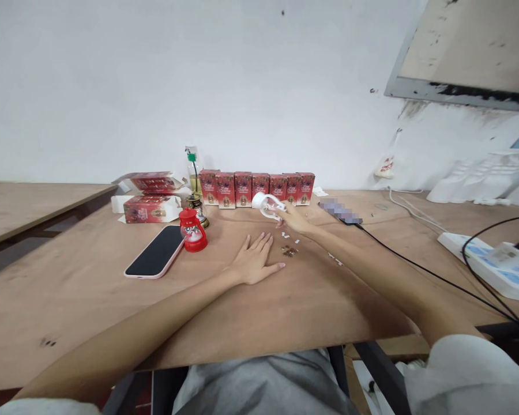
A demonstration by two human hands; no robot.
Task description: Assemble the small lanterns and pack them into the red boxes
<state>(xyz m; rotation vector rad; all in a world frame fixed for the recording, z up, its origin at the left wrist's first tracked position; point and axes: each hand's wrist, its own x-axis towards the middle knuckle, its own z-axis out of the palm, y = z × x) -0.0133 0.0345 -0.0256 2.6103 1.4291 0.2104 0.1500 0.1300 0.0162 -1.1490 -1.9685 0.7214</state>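
Note:
My right hand (293, 218) grips a small white lantern (266, 204) by its base end, tilted on its side above the table. Flat on the wood, fingers spread, lies my left hand (256, 260), touching only the tabletop. Just right of it are a little pile of bronze-coloured small parts (289, 251) and several white scraps (290, 237). A red lantern (193, 231) stands upright to the left, with a dark-and-gold lantern (198, 208) partly hidden behind it.
Several red printed boxes (243, 189) stand in a row by the wall. Opened red cartons (151, 208) lie at back left, near a bottle of yellowish liquid (194, 178). One phone (155, 253) lies left; another phone (341, 211), cabled, lies right, before a power strip (493, 265).

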